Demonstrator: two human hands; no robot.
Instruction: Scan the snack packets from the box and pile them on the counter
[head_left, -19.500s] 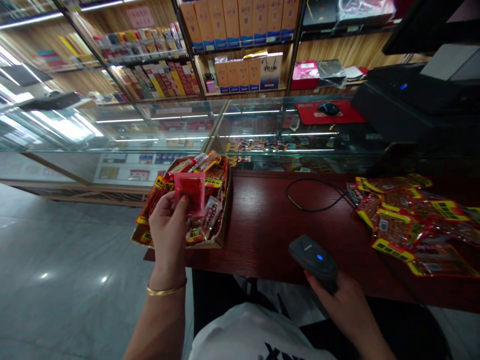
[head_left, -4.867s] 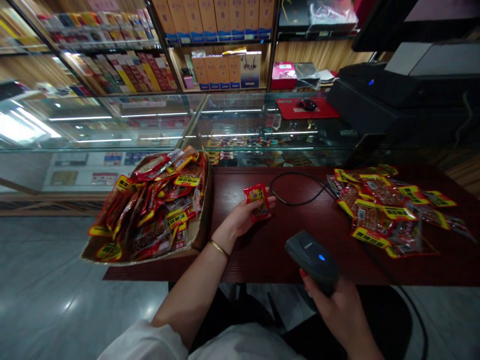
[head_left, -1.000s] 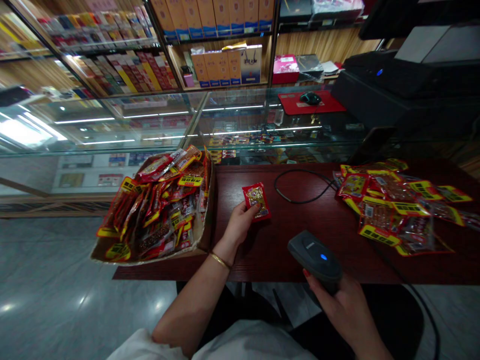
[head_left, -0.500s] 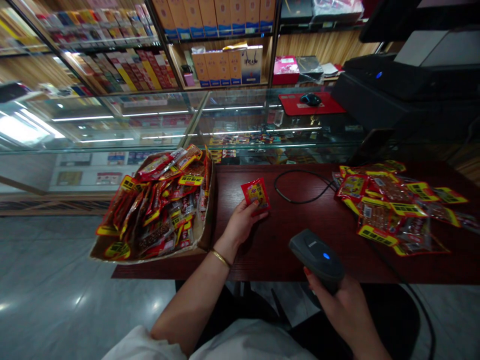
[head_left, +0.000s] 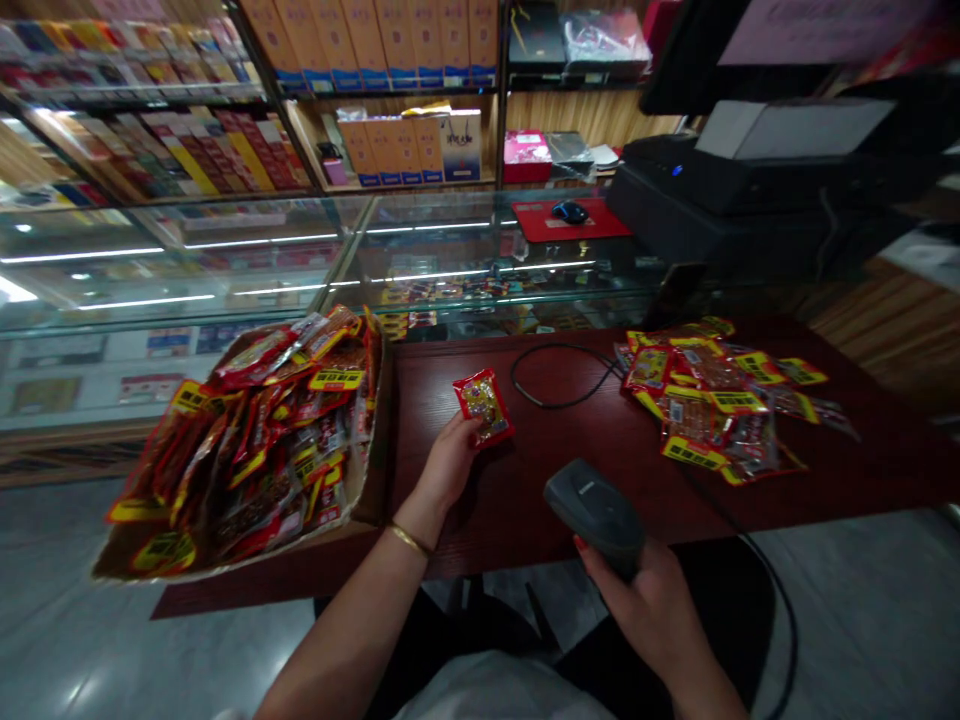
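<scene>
Right of the carton [head_left: 373, 470], the left hand [head_left: 448, 462] pinched a packet [head_left: 486, 406], print too blurred to read; farther right, the right hand [head_left: 654, 592] gripped a scanner [head_left: 594, 508], handle mostly hidden!

red/gold pkt [head_left: 484, 402], dk gry scanner [head_left: 596, 510], brn tbl [head_left: 536, 440]

Printed markings: none could be read.
Dark characters stood on the yellow label bands [head_left: 336, 380] of packets [head_left: 262, 430] in the cardboard box [head_left: 371, 470] and in the packet pile [head_left: 697, 400], but blur obscured them. Glare broke up the print on the hand-held packet [head_left: 484, 408]. The scanner [head_left: 596, 510] bore a pale mark, too small to read. Print on the white-and-blue carton [head_left: 460, 145] and 4 orange boxes [head_left: 405, 148] was indistinct.
</scene>
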